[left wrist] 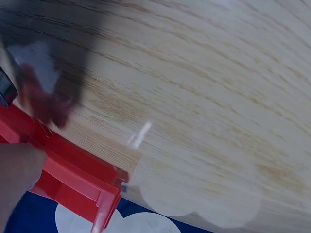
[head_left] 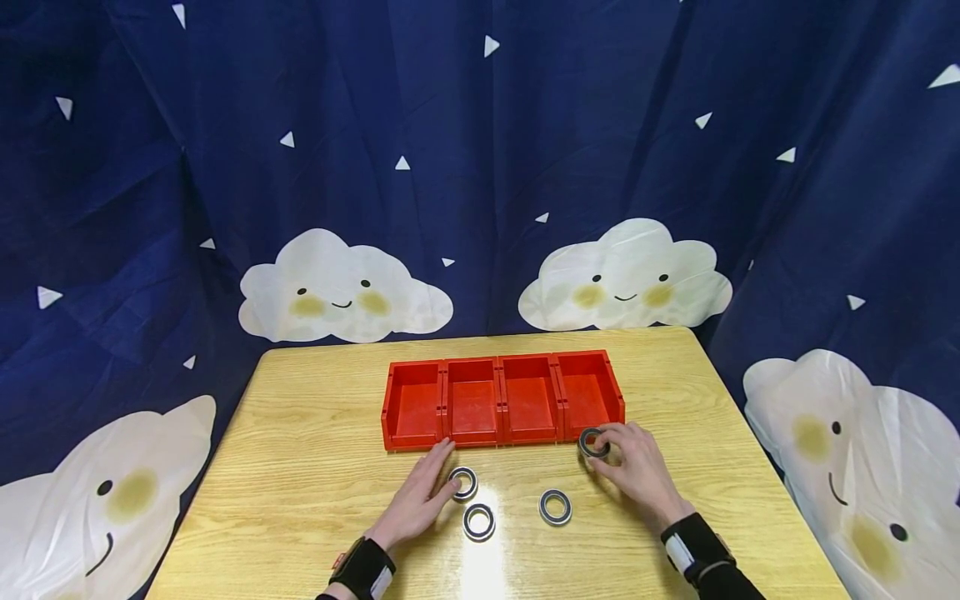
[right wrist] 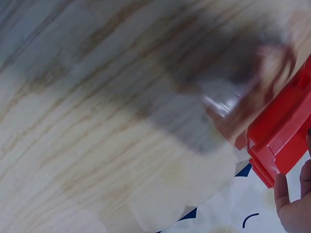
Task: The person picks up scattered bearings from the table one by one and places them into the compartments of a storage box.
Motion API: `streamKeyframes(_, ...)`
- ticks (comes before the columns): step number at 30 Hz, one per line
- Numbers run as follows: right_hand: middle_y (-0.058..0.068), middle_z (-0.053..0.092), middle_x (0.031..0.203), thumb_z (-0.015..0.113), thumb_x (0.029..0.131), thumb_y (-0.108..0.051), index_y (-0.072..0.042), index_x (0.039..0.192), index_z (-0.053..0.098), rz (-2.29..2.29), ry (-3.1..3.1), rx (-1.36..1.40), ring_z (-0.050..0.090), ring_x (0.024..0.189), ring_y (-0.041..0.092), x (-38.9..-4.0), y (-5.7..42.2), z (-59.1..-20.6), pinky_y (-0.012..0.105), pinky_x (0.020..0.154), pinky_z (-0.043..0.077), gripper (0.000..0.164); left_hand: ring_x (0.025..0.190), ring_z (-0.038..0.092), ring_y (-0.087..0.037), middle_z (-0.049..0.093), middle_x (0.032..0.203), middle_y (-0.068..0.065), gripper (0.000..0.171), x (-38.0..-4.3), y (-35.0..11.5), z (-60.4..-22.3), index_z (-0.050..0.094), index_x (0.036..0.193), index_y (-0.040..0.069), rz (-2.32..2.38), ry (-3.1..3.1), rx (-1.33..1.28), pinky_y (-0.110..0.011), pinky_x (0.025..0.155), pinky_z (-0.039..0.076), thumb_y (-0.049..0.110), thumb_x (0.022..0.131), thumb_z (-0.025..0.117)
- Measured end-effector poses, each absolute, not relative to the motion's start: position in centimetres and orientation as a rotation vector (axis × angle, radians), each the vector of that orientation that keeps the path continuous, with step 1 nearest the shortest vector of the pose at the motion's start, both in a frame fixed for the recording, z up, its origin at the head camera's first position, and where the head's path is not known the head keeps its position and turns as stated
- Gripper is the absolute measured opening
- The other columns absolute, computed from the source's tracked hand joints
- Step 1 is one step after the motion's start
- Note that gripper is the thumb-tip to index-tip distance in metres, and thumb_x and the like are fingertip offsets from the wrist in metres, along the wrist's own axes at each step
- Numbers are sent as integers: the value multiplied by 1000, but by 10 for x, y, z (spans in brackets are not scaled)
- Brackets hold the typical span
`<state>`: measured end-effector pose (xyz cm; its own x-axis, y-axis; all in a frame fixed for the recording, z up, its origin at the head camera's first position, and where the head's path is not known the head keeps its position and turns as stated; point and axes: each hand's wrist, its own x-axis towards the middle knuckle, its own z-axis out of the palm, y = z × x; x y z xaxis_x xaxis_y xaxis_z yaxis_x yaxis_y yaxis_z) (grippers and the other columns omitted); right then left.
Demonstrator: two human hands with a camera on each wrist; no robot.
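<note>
My right hand (head_left: 637, 467) pinches a ball bearing (head_left: 582, 447), a dark ring with metal edges, between thumb and fingers at the front edge of the rightmost red bin. Over the table, the left hand (head_left: 412, 504) has its fingers straight, pointing at the bins. Its thumb is at the rim of a second bearing (head_left: 474, 482); whether it presses on it I cannot tell. Another bearing (head_left: 491, 525) lies just nearer, and one more bearing (head_left: 555, 521) lies between the hands. Only parts of the left hand (left wrist: 19, 177) and right hand (right wrist: 299, 206) enter the wrist views.
Several joined red bins (head_left: 472, 442) stand in a row across the table, open side up. The wooden table (head_left: 315, 467) reaches back to a dark blue curtain (head_left: 450, 125) with clouds and white triangles.
</note>
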<state>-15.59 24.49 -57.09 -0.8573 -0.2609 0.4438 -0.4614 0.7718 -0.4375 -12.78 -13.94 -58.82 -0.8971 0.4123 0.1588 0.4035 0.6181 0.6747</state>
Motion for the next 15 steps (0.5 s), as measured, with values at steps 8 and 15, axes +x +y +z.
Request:
streamKeyframes(8,6,65,101,84,63,-20,-16,77,63,795,-2589,518,50,84,20,-163,247,-564,42,77,37,25,135,21,-34,23,150,-13,60,-125,-132,-589,26,146,7,1153,2799,735,-53,107,17,31,96,48)
streamKeyframes(15,6,65,99,84,63,-21,-16,76,62,782,-2574,491,49,82,19,-169,249,-560,39,73,36,26,136,20,-33,23,150,-13,59,-124,-124,-591,27,145,7,1156,2790,758,-55,106,17,31,96,48)
